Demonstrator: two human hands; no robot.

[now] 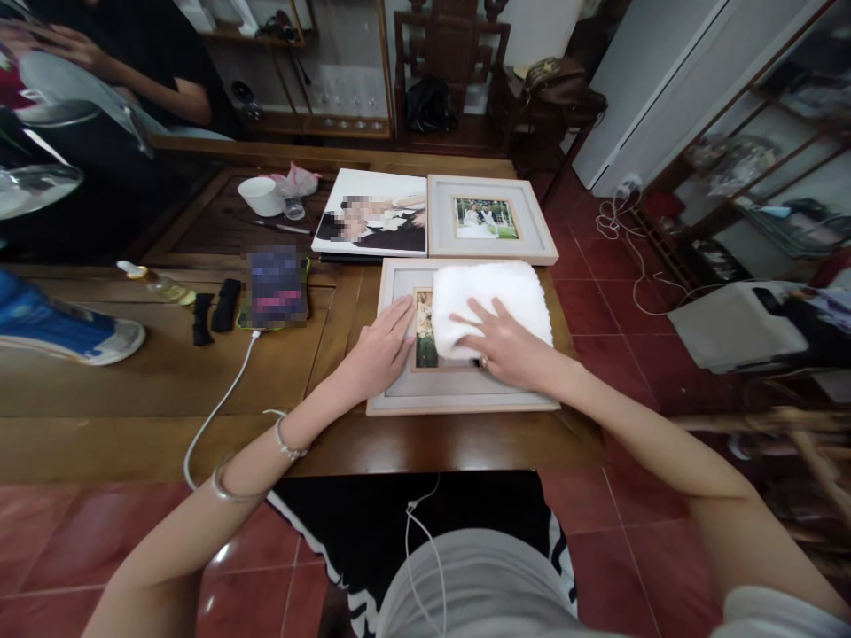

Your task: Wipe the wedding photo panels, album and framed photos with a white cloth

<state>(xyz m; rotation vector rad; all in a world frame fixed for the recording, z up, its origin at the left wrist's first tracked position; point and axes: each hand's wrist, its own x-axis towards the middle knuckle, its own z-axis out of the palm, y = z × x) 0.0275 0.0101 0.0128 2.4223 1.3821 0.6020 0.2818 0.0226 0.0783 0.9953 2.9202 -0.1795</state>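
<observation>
Across a brown wooden bench (126, 385), soft-seeming folded white cloth (515, 288), best palmed, was pressed by the right hand (509, 346), grip spread; the left hand (382, 350) was flattened.

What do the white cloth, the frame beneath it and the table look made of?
White cloth: soft, matte fabric, probably terry or fleece, given its fuzzy surface and scalloped edge.
Frame: probably wood, or a wood-look finish, judging by its pale tan rim.
Table: seemingly varnished wood, brown with a glossy sheen.
</observation>
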